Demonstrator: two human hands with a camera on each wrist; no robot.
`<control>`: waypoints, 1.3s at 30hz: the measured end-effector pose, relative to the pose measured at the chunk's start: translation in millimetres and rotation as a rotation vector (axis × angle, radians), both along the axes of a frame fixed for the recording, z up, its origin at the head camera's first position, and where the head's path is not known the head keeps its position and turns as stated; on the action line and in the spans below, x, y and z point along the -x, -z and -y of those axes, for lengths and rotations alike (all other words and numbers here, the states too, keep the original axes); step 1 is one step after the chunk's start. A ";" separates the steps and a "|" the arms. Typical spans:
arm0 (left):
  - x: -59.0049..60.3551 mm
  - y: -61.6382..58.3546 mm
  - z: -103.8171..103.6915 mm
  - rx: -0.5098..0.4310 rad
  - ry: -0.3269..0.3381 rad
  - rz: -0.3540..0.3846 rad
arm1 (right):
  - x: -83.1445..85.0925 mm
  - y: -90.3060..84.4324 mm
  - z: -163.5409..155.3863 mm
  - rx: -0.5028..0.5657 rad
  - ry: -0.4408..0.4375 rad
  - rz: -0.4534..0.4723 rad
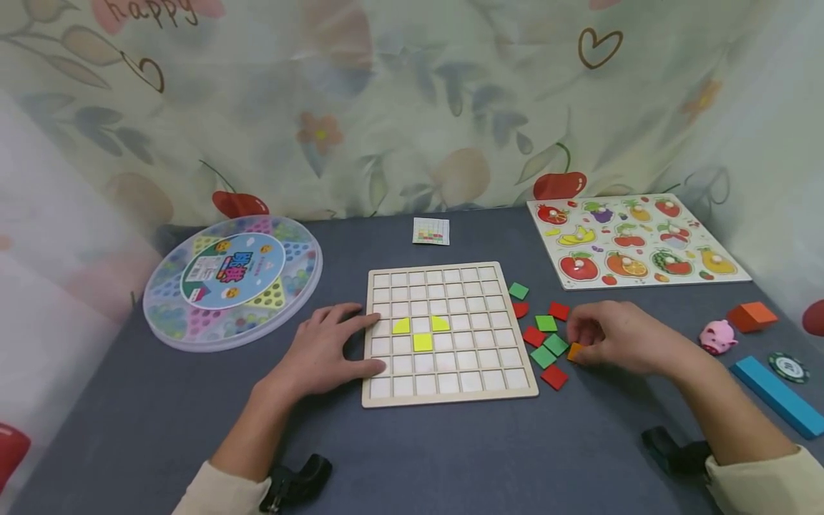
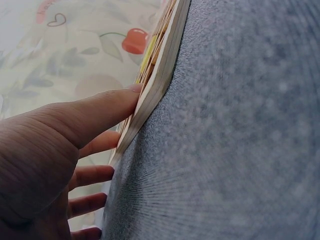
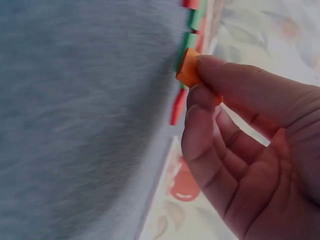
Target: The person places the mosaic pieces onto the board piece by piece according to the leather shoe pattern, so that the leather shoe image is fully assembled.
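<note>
A wooden grid board (image 1: 450,386) lies on the grey table, with three yellow pieces (image 1: 421,332) set in its middle cells. My left hand (image 1: 328,347) rests flat against the board's left edge (image 2: 150,95), thumb and fingers straight. My right hand (image 1: 611,335) pinches an orange tile (image 1: 575,351) between thumb and fingers; the right wrist view shows the orange tile (image 3: 189,70) lifted at one side. Red and green tiles (image 1: 543,340) lie scattered just right of the board, beside that hand.
A round marble game case (image 1: 232,282) sits at the left. A small pattern card (image 1: 430,231) lies behind the board. A fruit peg puzzle (image 1: 634,239) is at the back right. A pink pig (image 1: 717,336), orange block (image 1: 752,316), blue bar (image 1: 775,397) and chip (image 1: 789,368) lie at the right.
</note>
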State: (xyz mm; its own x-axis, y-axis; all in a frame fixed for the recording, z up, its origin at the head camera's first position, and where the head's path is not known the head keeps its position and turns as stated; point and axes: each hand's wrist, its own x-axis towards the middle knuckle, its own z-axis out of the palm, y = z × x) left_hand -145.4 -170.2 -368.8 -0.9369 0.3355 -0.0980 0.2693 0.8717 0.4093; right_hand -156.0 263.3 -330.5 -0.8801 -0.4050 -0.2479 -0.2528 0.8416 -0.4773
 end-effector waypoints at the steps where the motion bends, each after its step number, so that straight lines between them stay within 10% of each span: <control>1: 0.2 -0.1 0.0 0.001 0.000 0.001 | 0.5 -2.6 0.3 0.012 0.005 0.002; 14: -0.3 -2.4 1.7 0.008 0.003 -0.010 | 15.7 -26.9 55.6 0.212 -0.044 -0.001; 39: 0.5 -1.3 2.5 0.007 0.025 -0.003 | 44.3 -6.5 183.5 0.280 -0.246 0.118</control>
State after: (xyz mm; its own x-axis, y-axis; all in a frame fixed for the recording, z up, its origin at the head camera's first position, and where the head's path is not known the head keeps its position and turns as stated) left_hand -145.9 -172.7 -367.5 -0.9286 0.3580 -0.0976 0.2922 0.8676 0.4023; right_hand -200.3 79.8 -324.0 -0.7205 -0.6665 -0.1913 -0.3605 0.5957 -0.7177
